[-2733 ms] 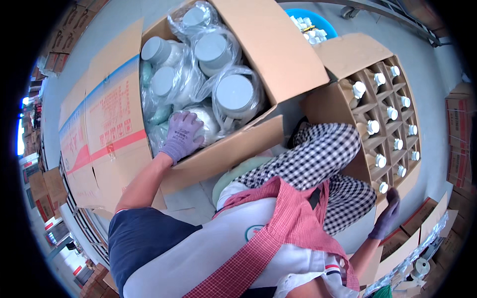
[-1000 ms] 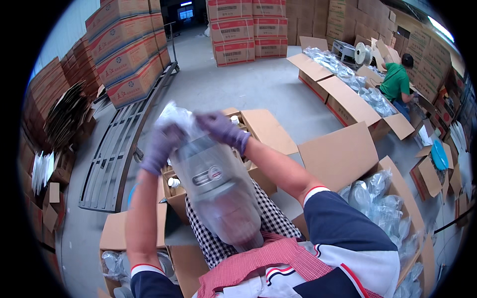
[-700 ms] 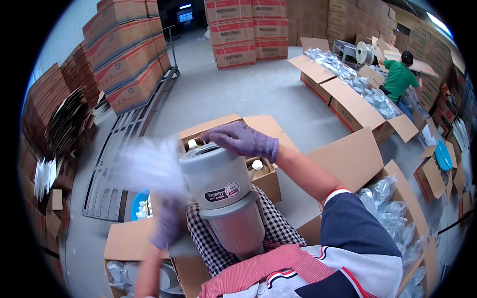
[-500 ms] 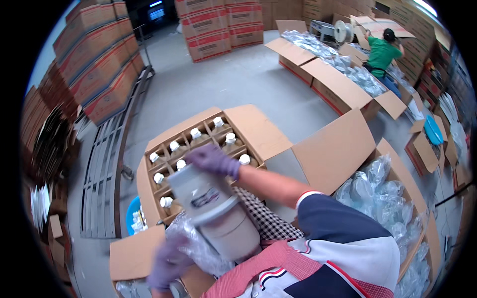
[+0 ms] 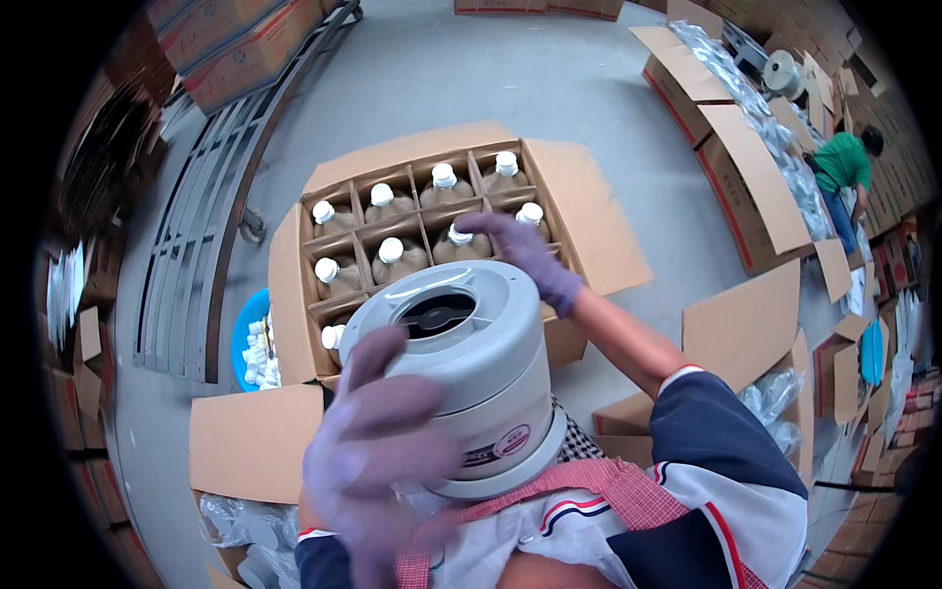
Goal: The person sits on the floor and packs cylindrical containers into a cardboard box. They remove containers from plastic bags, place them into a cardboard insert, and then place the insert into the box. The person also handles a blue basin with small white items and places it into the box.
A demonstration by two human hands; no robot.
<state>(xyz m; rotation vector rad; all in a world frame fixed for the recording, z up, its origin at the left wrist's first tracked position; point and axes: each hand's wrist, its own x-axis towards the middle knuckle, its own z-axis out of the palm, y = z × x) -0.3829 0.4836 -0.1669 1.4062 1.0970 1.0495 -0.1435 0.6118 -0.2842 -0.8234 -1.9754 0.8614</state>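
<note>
Jar: a large grey-white plastic jar held close to the chest, its lid end tipped up toward the camera, a dark recess in the lid's middle; a label on its lower side.
Left hand: purple-gloved left hand, blurred, spread over the jar's near left side, fingers curled against lid and wall, gripping it.
Right hand: purple-gloved right hand at the jar's far edge, fingers bent over the rim; whether they press the jar or only rest there I cannot tell.
Box: an open carton with card dividers sits on the floor just beyond the jar; brown bottles with white caps stand upright in the cells.
In the way: the jar hides the carton's near row and part of the right hand.
Left of box: a blue tub of small white pieces, half hidden by the carton's flap.
Lower left: another carton with clear plastic wrap in it.
Right: open cartons with bagged goods.
Far right: a person in green bent over a row of cartons, well apart.
Far left: a metal pallet frame and stacked boxes.
</note>
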